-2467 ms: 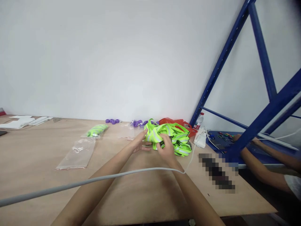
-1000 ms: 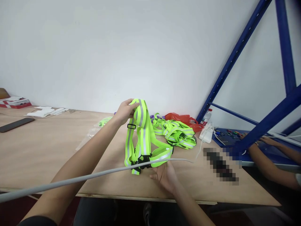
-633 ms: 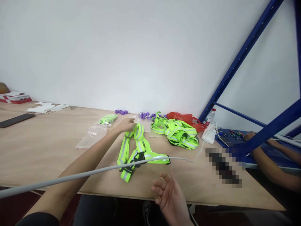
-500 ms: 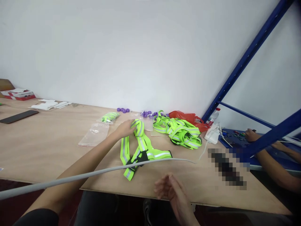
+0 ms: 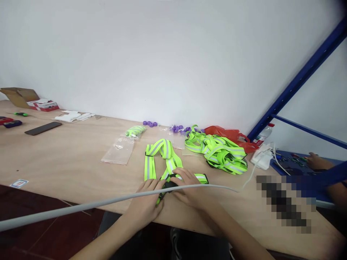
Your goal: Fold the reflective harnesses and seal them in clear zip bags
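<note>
A neon-green reflective strap harness (image 5: 170, 164) with silver stripes lies on the table before me, its upper end folded in a loop. My left hand (image 5: 146, 202) is closed on the lower end of its strap, beside the black plastic buckle (image 5: 169, 185). From the other side, my right hand (image 5: 188, 186) has its fingers curled round the same buckle. My fingers and a pale cable crossing the view partly cover the buckle, so I cannot tell whether it is fastened.
A heap of similar green straps (image 5: 226, 153) lies to the right, by a red plastic bag (image 5: 230, 135). Clear bags (image 5: 118, 151), a bagged strap (image 5: 135, 131) and purple rolls (image 5: 179, 129) lie farther back. A white cable (image 5: 108, 199) crosses in front. A co-worker's hand (image 5: 318, 161) is at right.
My left hand has come down from the harness's upper loop to its lower strap. My right hand, empty before, has moved up onto the buckle. The view has turned slightly left.
</note>
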A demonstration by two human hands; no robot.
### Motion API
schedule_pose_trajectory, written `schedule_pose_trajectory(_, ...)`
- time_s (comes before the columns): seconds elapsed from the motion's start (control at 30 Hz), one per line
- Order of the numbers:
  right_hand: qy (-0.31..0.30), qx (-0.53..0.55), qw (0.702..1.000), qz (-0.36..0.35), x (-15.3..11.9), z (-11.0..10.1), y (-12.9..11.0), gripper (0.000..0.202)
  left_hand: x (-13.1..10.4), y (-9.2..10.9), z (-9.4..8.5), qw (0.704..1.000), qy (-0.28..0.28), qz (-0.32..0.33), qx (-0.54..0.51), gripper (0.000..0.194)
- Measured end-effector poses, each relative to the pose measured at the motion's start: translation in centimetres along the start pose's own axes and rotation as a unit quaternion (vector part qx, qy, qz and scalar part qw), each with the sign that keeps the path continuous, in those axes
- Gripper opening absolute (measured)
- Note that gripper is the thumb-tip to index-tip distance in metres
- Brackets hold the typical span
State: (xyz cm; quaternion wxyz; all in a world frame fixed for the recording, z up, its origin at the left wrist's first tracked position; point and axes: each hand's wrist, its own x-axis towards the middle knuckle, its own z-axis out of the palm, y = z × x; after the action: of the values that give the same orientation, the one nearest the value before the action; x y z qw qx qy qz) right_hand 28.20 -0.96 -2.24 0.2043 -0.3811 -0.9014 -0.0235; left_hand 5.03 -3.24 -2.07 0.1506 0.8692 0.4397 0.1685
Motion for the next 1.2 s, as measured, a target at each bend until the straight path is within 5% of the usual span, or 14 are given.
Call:
schedule_pose_trajectory(0.2,-0.038,0.008,0.999,0.001,0.7,1.0,-0.5,0.030,-0.2,-2.1,-2.0,0.991,-0.030,0.067,-0.116,0.064)
schedule_pose_trajectory(0.37,-0.016,0.036,0.999,0.021,0.5,1.2,-0.9,0.026,0.0,-2.5,-2.0,0.991,-0.015,0.076,-0.110,0.056)
schedule_pose_trajectory(0.6,-0.015,0.099,0.990,0.096,0.0,0.2,-1.8,0.029,0.5,-1.6,-1.2,0.992,0.010,0.080,-0.094,0.042)
schedule_pose_trajectory(0.83,0.052,0.193,0.958,0.205,-2.3,-1.4,-0.9,0.015,-0.8,-3.8,-2.0,0.980,0.070,0.057,-0.176,0.034)
schedule_pose_trajectory(0.93,0.143,0.251,0.918,0.270,-3.8,-2.0,0.2,0.019,-1.1,-5.0,-2.8,0.964,0.155,0.012,-0.214,0.030)
schedule_pose_trajectory(1.03,0.256,0.310,0.843,0.359,-5.3,-2.3,2.1,0.035,-1.0,-6.3,-4.4,0.933,0.252,-0.072,-0.247,0.032)
schedule_pose_trajectory(1.2,0.433,0.298,0.718,0.457,-8.1,-3.1,6.9,0.044,-0.9,-8.9,-8.7,0.833,0.426,-0.152,-0.320,0.041)
